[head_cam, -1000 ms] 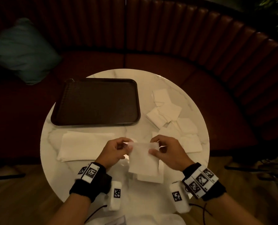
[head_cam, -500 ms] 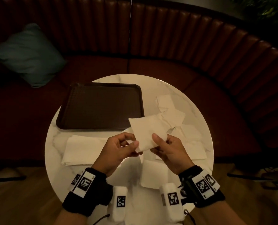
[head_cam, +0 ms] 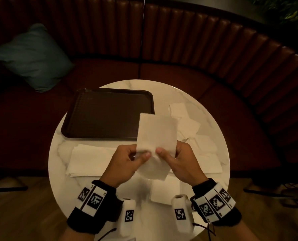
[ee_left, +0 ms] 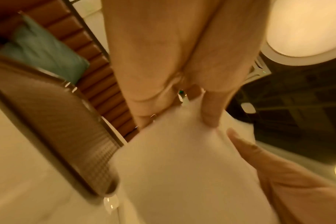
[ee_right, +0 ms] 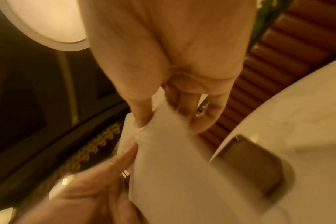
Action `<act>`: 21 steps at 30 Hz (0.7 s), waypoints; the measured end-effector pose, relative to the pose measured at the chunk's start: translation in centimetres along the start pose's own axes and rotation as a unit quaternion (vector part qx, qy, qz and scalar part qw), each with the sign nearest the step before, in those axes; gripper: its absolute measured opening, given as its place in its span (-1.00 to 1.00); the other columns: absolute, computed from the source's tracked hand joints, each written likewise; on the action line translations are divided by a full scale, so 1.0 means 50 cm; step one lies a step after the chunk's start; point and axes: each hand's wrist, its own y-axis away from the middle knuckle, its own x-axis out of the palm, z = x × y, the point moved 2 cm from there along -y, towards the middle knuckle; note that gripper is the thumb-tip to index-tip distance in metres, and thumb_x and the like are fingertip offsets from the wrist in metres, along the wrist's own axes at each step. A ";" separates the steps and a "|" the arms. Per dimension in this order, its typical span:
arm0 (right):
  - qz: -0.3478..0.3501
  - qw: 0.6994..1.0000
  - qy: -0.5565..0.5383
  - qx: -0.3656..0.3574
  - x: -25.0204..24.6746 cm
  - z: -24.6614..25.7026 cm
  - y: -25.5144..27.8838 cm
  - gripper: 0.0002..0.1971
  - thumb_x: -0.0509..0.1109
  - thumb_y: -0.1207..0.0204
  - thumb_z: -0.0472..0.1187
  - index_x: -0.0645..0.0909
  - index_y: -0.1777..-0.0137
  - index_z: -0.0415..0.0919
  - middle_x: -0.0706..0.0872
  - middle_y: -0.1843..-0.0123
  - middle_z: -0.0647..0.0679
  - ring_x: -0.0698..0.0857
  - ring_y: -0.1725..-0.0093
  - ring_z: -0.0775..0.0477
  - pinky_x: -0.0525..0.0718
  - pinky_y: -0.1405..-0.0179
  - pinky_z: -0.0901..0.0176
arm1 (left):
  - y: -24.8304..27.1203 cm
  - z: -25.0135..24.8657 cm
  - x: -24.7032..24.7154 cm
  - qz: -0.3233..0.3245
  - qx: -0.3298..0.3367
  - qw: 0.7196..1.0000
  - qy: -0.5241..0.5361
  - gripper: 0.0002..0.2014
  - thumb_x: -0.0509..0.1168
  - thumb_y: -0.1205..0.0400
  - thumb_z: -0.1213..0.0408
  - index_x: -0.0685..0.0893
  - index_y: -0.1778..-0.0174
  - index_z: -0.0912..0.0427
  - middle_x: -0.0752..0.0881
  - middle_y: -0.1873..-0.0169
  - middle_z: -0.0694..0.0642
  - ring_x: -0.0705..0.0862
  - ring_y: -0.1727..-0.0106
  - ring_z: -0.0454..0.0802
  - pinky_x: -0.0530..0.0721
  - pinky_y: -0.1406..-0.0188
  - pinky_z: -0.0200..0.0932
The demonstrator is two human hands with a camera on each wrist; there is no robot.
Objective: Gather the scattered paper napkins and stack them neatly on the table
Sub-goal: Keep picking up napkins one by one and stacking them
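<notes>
A white paper napkin (head_cam: 156, 134) is held up over the middle of the round marble table (head_cam: 214, 122), partly unfolded, one flap up and one hanging down. My left hand (head_cam: 127, 159) pinches its lower left part and my right hand (head_cam: 177, 159) pinches its lower right. The wrist views show the same napkin (ee_left: 182, 159) (ee_right: 173, 159) gripped between thumb and fingers. Several loose napkins (head_cam: 188, 126) lie scattered at the table's right. A larger stack of napkins (head_cam: 90, 160) lies at the left, and a small folded one (head_cam: 165, 190) near the front edge.
A dark brown tray (head_cam: 108, 113) sits at the back left of the table. A curved red leather bench (head_cam: 197, 40) wraps round behind, with a teal cushion (head_cam: 33, 56) at the left. Wooden floor shows below the table's front edge.
Both hands have raised the napkin from hanging near the table to standing up in front of the tray, turning it so that a flap points upward.
</notes>
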 end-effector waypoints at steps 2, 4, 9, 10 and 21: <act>0.049 0.996 -0.072 0.037 0.008 -0.004 0.001 -0.83 0.49 -0.47 -0.21 0.71 -0.04 -0.18 0.84 0.07 -0.08 0.82 0.08 -0.08 0.79 0.15 -0.01 | -0.001 -0.004 -0.009 -0.052 -0.024 0.995 0.075 -0.88 0.39 -0.54 0.37 0.80 0.08 0.14 0.85 0.14 0.08 0.80 0.10 -0.07 0.74 0.11 -0.20; 0.079 0.988 -0.115 0.071 0.013 -0.014 0.009 -0.96 0.47 -0.49 -0.28 0.73 0.09 -0.17 0.84 0.20 -0.01 0.81 0.19 0.00 0.78 0.24 0.05 | 0.004 -0.003 -0.014 -0.073 -0.047 0.991 0.105 -0.86 0.37 -0.55 0.37 0.78 0.01 0.24 0.84 0.11 0.12 0.80 0.07 -0.02 0.78 0.08 -0.17; -0.004 0.988 -0.134 0.080 0.010 -0.033 0.011 -0.80 0.35 -0.59 -0.25 0.74 0.11 -0.36 0.77 0.36 0.03 0.72 0.33 0.11 0.71 0.25 0.15 | 0.013 0.026 -0.020 -0.053 -0.096 0.990 0.088 -0.82 0.36 -0.57 0.32 0.75 -0.05 0.24 0.83 0.04 0.12 0.79 -0.03 0.05 0.76 -0.07 -0.05; -0.009 0.986 -0.148 0.081 0.012 -0.032 0.007 -0.80 0.34 -0.60 -0.24 0.73 0.07 -0.37 0.80 0.31 0.00 0.75 0.28 0.08 0.74 0.21 0.11 | 0.014 0.026 -0.017 -0.035 -0.102 0.990 0.089 -0.83 0.35 -0.57 0.34 0.75 -0.05 0.26 0.84 0.04 0.13 0.80 -0.02 0.06 0.77 -0.04 -0.09; 0.033 0.987 -0.095 0.128 0.046 -0.019 -0.084 -0.74 0.55 -0.42 -0.17 0.72 -0.04 -0.28 0.82 0.02 -0.18 0.80 0.05 -0.15 0.78 0.09 0.00 | 0.063 0.053 -0.122 0.167 -0.154 0.974 0.013 -0.53 0.61 -0.31 0.30 0.72 -0.13 0.29 0.82 -0.02 0.19 0.79 -0.06 0.13 0.75 -0.06 0.03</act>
